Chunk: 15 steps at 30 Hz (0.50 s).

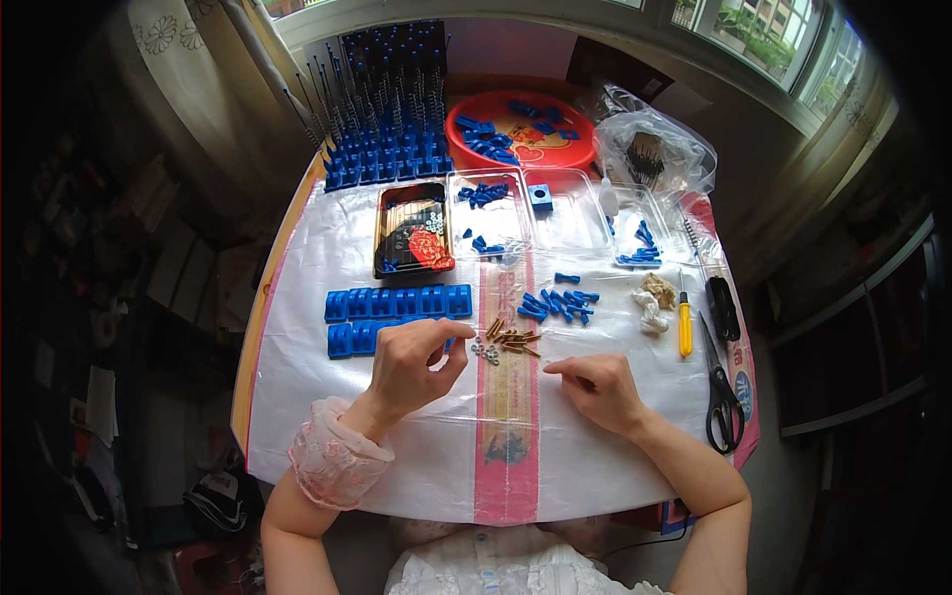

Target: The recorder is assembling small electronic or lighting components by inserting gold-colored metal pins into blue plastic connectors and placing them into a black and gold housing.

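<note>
My left hand (412, 362) hovers at the front edge of the blue plastic pieces (397, 301), partly covering their nearer row. Its fingers are bent, with thumb and forefinger close together beside a small pile of silvery nuts (486, 350). Whatever may be between the fingertips is too small to make out. Right of the nuts lie several brass-coloured pins (518, 340). My right hand (600, 389) is closer to me, right of the pins, its forefinger pointing left and the other fingers curled in. Anything held there is hidden. Small blue plastic parts (560, 303) lie beyond it.
At the back left stands a block of blue pieces with upright springs (387, 129). Behind the clear trays (486, 213) sits a red basin (521, 129) of blue parts. A black tray (415, 230) is nearby. A yellow-handled screwdriver (684, 327) and scissors (724, 397) lie right.
</note>
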{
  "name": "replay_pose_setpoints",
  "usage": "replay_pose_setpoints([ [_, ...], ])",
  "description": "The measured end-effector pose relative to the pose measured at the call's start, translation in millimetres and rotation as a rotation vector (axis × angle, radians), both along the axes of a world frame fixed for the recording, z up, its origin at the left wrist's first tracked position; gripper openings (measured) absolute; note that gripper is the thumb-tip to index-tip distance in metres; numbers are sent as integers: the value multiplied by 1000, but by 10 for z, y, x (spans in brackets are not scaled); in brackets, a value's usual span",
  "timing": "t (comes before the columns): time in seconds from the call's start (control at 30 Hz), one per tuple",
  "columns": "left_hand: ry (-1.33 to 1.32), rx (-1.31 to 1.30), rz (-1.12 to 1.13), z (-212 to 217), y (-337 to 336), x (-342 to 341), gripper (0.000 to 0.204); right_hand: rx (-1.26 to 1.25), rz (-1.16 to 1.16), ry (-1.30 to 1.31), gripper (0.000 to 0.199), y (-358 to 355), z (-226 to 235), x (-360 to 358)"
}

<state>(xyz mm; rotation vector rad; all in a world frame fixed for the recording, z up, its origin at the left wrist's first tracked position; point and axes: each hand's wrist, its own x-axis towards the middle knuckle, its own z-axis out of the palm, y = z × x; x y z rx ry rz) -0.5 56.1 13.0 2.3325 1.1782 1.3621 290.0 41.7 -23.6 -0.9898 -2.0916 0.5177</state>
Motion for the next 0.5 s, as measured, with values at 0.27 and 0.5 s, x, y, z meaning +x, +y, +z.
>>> replay_pose_setpoints([
  [0.27,-21,-33,13,-46,33,-6,17,-27,-118,-199,17,-67,112,-68],
  [0.5,-39,-42,21,-72,48,-24,17,-131,-139,-155,14,-43,87,-48],
])
